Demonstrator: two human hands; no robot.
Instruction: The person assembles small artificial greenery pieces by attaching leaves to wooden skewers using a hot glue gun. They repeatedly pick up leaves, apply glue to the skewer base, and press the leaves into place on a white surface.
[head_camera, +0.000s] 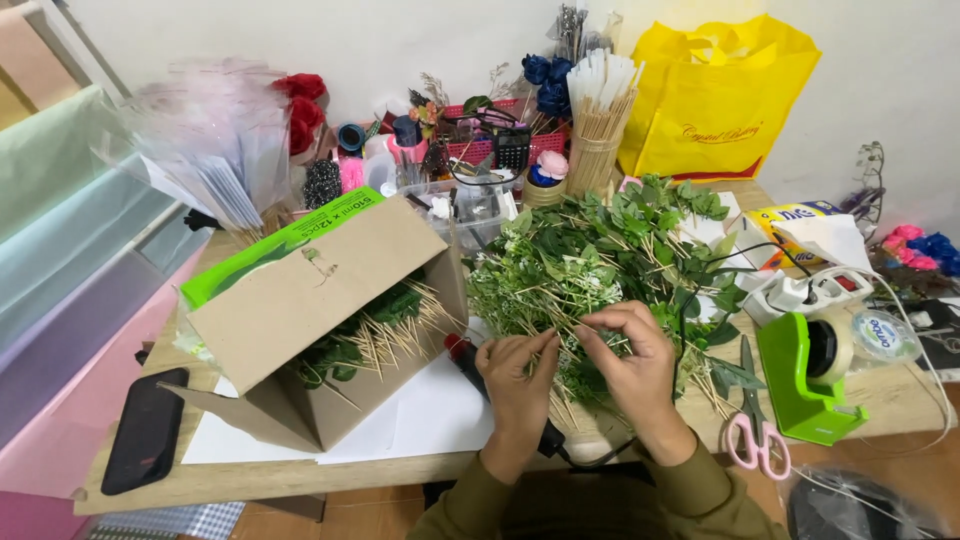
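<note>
At the desk's near edge, two olive sleeves are seen, and from them the left hand (518, 372) and right hand (628, 352) are raised over a heap of green leafy sprigs on wooden sticks (600, 270). The left hand's fingers are pressed together around thin sticks; a single stick is pinched by the right hand's fingertips. At the near left corner a black phone (146, 428) is laid. Beside it, an open cardboard box (320, 320) filled with more sticked leaves is tipped on white paper (430, 420). A black glue gun (470, 365) is placed just left of the hands. Near the right edge, pink-handled scissors (755, 430) and a green tape dispenser (805, 385) are set.
</note>
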